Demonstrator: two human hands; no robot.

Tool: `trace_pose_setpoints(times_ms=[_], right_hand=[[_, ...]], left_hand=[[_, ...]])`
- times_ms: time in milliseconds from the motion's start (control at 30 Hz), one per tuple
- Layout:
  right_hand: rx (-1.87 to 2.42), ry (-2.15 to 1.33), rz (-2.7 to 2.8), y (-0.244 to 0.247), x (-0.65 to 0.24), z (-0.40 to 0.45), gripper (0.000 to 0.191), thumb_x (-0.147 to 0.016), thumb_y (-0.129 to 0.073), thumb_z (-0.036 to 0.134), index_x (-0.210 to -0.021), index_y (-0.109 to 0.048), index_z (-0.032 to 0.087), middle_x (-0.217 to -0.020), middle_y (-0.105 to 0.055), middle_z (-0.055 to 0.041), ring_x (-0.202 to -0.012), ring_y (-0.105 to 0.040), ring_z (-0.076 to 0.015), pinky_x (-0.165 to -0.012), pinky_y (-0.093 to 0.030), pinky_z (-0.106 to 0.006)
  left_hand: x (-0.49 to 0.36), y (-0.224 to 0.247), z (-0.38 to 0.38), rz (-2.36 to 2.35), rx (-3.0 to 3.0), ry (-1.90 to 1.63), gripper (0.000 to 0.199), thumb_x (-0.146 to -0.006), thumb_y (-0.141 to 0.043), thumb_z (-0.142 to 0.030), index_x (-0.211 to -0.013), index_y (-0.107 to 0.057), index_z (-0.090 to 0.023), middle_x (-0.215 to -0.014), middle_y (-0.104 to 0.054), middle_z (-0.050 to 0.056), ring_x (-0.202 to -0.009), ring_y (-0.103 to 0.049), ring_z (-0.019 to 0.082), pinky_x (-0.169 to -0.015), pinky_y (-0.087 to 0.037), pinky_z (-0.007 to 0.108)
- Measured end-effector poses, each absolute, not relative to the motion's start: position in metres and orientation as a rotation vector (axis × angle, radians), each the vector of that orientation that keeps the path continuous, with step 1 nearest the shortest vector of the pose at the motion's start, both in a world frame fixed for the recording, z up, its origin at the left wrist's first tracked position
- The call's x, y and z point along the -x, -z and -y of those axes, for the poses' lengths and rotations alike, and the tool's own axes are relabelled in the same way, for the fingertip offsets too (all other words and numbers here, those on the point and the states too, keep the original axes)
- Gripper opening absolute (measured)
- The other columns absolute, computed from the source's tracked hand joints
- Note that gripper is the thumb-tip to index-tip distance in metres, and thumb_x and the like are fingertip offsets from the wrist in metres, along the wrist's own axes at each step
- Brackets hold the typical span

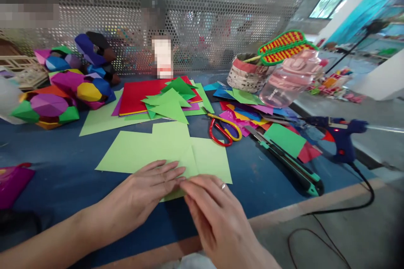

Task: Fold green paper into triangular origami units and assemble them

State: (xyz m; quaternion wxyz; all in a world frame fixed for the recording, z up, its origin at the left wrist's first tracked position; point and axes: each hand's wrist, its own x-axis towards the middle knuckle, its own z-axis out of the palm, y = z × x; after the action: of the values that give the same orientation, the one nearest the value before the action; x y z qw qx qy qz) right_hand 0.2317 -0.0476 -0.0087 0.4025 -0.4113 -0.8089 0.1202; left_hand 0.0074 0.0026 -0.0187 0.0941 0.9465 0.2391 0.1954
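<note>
A folded piece of light green paper [170, 138] lies over a wider light green sheet [126, 151] near the front of the blue table. My left hand [154, 185] rests flat on the folded paper, fingers stretched out toward the right. Close beside its fingertips, my right hand [214, 206], with a ring on one finger, is closed with thumb and forefinger at the paper's near edge. The fingertips of the right hand partly hide that edge. Just beyond the paper lie cut green paper triangles [172, 107] on a stack of red paper [142, 94].
Right of the paper are red-and-yellow scissors [224, 128], a utility knife [284, 157], loose coloured paper [284, 138] and a corded blue glue gun [344, 138]. A pink bottle [280, 86] and a basket [246, 73] stand behind. Folded paper shapes [49, 105] sit at left, before a perforated metal screen [202, 17].
</note>
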Motion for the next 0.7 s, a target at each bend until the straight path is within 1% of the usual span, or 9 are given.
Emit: trace_pose_setpoints(times_ms=[67, 100, 167, 300, 333, 400, 467, 533, 700], right_hand=[[1.112, -0.318, 2.095, 0.000, -0.242, 0.032, 0.028, -0.098, -0.046, 0.009, -0.117, -0.065, 0.017, -0.111, -0.069, -0.0108, -0.099, -0.064, -0.0224, -0.085, -0.054, -0.038], [1.135, -0.327, 2.143, -0.003, -0.248, 0.021, 0.027, -0.099, -0.044, 0.011, -0.116, -0.065, 0.018, -0.109, -0.069, -0.0106, -0.098, -0.063, -0.0229, -0.084, -0.054, -0.039], [1.118, -0.325, 2.291, -0.007, -0.255, -0.004, 0.027, -0.101, -0.041, 0.011, -0.113, -0.064, 0.016, -0.109, -0.068, -0.0116, -0.101, -0.063, -0.0236, -0.090, -0.052, -0.042], [0.928, -0.296, 2.530, -0.005, -0.255, -0.046, 0.022, -0.102, -0.043, 0.013, -0.111, -0.064, 0.017, -0.112, -0.067, -0.0094, -0.105, -0.061, -0.0219, -0.097, -0.046, -0.040], [0.929, -0.261, 2.566, -0.003, -0.252, -0.052, 0.021, -0.103, -0.044, 0.014, -0.109, -0.064, 0.017, -0.112, -0.066, -0.0094, -0.104, -0.060, -0.0221, -0.097, -0.045, -0.040], [0.975, -0.213, 2.607, 0.000, -0.245, -0.057, 0.015, -0.102, -0.050, 0.021, -0.103, -0.064, 0.016, -0.108, -0.065, -0.0097, -0.101, -0.057, -0.0235, -0.092, -0.044, -0.039], [1.061, -0.186, 2.615, 0.001, -0.239, -0.057, 0.018, -0.101, -0.055, 0.032, -0.097, -0.063, 0.016, -0.103, -0.063, -0.0090, -0.097, -0.054, -0.0241, -0.086, -0.044, -0.037], [1.126, -0.173, 2.623, 0.001, -0.236, -0.055, 0.023, -0.099, -0.057, 0.038, -0.094, -0.062, 0.016, -0.101, -0.062, -0.0079, -0.095, -0.052, -0.0237, -0.083, -0.042, -0.035], [1.202, -0.140, 2.616, 0.006, -0.233, -0.056, 0.023, -0.099, -0.057, 0.038, -0.095, -0.061, 0.016, -0.102, -0.061, -0.0083, -0.095, -0.051, -0.0239, -0.085, -0.042, -0.036]], left_hand=[[-0.007, 0.020, -0.004, -0.695, -2.801, -0.579, 0.053, -0.096, -0.037, 0.001, -0.142, -0.052, -0.019, -0.148, -0.056, 0.006, -0.143, -0.043, 0.016, -0.123, -0.032, 0.036], [-0.006, 0.021, -0.004, -0.689, -2.798, -0.591, 0.053, -0.096, -0.037, 0.001, -0.142, -0.053, -0.019, -0.148, -0.056, 0.006, -0.144, -0.043, 0.016, -0.124, -0.031, 0.036], [-0.005, 0.024, -0.004, -0.678, -2.792, -0.636, 0.053, -0.096, -0.036, 0.001, -0.141, -0.054, -0.019, -0.148, -0.056, 0.005, -0.143, -0.043, 0.016, -0.124, -0.030, 0.036], [-0.005, 0.028, -0.004, -0.687, -2.787, -0.654, 0.054, -0.096, -0.035, 0.001, -0.141, -0.055, -0.021, -0.148, -0.056, 0.003, -0.143, -0.044, 0.016, -0.123, -0.032, 0.037], [-0.005, 0.028, -0.004, -0.687, -2.785, -0.644, 0.054, -0.096, -0.035, 0.001, -0.141, -0.055, -0.021, -0.148, -0.056, 0.003, -0.143, -0.044, 0.016, -0.123, -0.031, 0.037], [-0.005, 0.027, -0.003, -0.687, -2.781, -0.634, 0.054, -0.097, -0.034, 0.001, -0.142, -0.055, -0.021, -0.148, -0.056, 0.002, -0.143, -0.043, 0.015, -0.124, -0.029, 0.036], [-0.005, 0.025, -0.002, -0.692, -2.777, -0.622, 0.054, -0.097, -0.035, 0.001, -0.142, -0.054, -0.021, -0.149, -0.055, 0.001, -0.144, -0.043, 0.014, -0.125, -0.027, 0.034], [-0.005, 0.025, -0.002, -0.700, -2.766, -0.617, 0.054, -0.097, -0.035, 0.001, -0.143, -0.054, -0.021, -0.149, -0.054, 0.001, -0.144, -0.042, 0.014, -0.125, -0.027, 0.034], [-0.004, 0.027, -0.003, -0.701, -2.747, -0.625, 0.056, -0.096, -0.035, 0.001, -0.144, -0.053, -0.023, -0.149, -0.054, 0.001, -0.143, -0.044, 0.016, -0.124, -0.030, 0.037]])
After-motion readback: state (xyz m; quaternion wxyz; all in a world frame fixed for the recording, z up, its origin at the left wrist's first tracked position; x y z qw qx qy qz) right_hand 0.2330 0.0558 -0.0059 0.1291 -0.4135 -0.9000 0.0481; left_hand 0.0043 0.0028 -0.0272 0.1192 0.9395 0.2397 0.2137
